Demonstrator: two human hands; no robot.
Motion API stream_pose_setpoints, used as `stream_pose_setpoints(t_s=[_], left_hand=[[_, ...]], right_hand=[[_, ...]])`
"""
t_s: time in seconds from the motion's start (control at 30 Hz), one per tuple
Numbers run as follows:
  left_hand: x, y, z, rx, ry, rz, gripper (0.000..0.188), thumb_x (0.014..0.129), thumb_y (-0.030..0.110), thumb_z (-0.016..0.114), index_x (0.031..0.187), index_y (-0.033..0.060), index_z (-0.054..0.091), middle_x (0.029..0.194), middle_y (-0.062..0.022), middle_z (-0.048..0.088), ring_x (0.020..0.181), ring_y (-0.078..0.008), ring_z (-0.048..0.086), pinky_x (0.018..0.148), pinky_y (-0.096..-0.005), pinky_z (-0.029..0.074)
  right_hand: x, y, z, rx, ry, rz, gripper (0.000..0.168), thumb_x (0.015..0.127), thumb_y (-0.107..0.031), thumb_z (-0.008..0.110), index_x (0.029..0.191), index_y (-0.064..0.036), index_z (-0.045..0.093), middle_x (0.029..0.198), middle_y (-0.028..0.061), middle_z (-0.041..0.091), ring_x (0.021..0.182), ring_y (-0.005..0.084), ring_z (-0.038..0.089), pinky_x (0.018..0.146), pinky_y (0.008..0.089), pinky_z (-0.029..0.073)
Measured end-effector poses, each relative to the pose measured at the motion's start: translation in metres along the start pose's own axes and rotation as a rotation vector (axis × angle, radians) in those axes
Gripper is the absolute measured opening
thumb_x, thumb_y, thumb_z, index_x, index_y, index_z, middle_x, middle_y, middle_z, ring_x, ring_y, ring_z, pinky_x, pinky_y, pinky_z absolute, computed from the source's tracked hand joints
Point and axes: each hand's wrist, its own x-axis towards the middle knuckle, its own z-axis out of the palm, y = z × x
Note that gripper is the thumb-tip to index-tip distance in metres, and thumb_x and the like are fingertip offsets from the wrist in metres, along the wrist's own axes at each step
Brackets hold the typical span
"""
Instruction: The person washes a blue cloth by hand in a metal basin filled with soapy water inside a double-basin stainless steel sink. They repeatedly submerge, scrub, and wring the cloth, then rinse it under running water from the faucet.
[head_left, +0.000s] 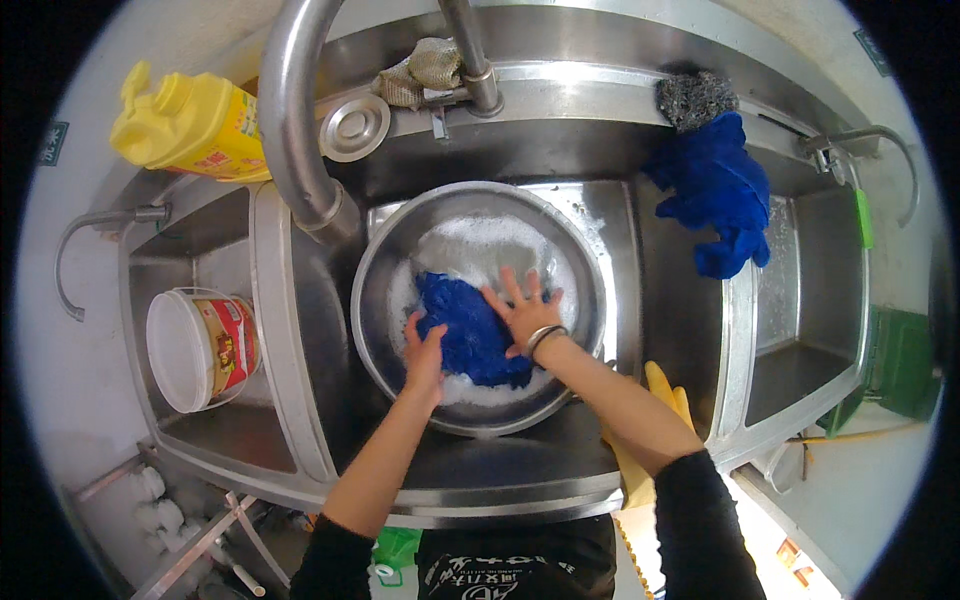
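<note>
A wet blue cloth (480, 330) lies in sudsy water inside a round metal basin (480, 429). My left hand (425, 356) grips its left edge, with the cloth between thumb and fingers. Spread wide, my right hand (531, 315) is at the cloth's upper right side, its fingers over the foamy water; it grips nothing. A bracelet circles the right wrist. The basin stands in the middle compartment of a stainless steel sink (480, 465).
A second blue cloth (712, 187) drapes over the right divider, below a steel wool scourer (696, 99). Yellow rubber gloves (636, 472) hang over the front rim. A thick metal pipe (289, 112) rises left. Nearby are a yellow jug (199, 124), metal lid (355, 127) and white bucket (180, 352).
</note>
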Motion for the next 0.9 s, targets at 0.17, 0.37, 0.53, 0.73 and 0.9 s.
stream_pose_setpoints(t_s=[0.17,0.37,0.53,0.73,0.9], left_hand=[[0.076,-0.074,0.009,0.762,0.329,0.231,0.074,0.075,0.06,0.045,0.134,0.022,0.023,0.128,-0.0268,0.028,0.118,-0.0394,0.029,0.097,-0.0415,0.026],[0.069,-0.049,0.026,-0.347,-0.389,-0.374,0.061,0.076,0.057,0.041,0.106,0.0051,0.052,0.096,-0.01,0.057,0.085,-0.0252,0.056,0.079,-0.0374,0.043],[0.111,-0.073,-0.008,-0.793,-0.462,0.015,0.039,0.08,0.041,0.04,0.094,0.007,0.054,0.089,-0.0093,0.057,0.083,-0.0258,0.055,0.076,-0.0375,0.045],[0.083,-0.029,0.017,-0.627,-0.381,-0.16,0.033,0.081,0.038,0.041,0.095,0.0109,0.054,0.093,-0.0076,0.057,0.088,-0.0234,0.055,0.078,-0.0363,0.045],[0.051,-0.005,-0.001,-0.441,-0.29,-0.02,0.029,0.075,0.024,0.055,0.099,0.0081,0.053,0.092,-0.005,0.055,0.081,-0.0176,0.054,0.071,-0.0304,0.045]], right_hand=[[0.012,-0.015,0.049,-0.064,-0.103,-0.364,0.073,0.061,-0.034,0.071,0.126,-0.03,0.036,0.131,0.0055,0.032,0.113,0.0305,0.039,0.085,0.0539,0.037],[0.041,-0.013,0.078,1.662,-0.186,0.502,0.069,0.062,-0.003,0.054,0.125,-0.025,0.037,0.107,0.0074,0.048,0.088,0.0229,0.053,0.073,0.0373,0.047],[0.023,-0.073,0.008,1.556,0.023,0.027,0.063,0.07,-0.018,0.059,0.126,-0.012,0.032,0.106,0.0159,0.051,0.087,0.0233,0.055,0.071,0.0337,0.046],[0.034,-0.04,0.015,0.542,0.632,-0.152,0.025,0.077,-0.03,0.053,0.094,-0.013,0.047,0.09,0.017,0.054,0.063,0.0349,0.058,0.051,0.0423,0.047],[0.051,0.016,-0.001,0.241,0.524,-0.176,0.017,0.078,-0.03,0.054,0.089,-0.018,0.052,0.09,0.0109,0.051,0.069,0.0303,0.058,0.054,0.0457,0.045]])
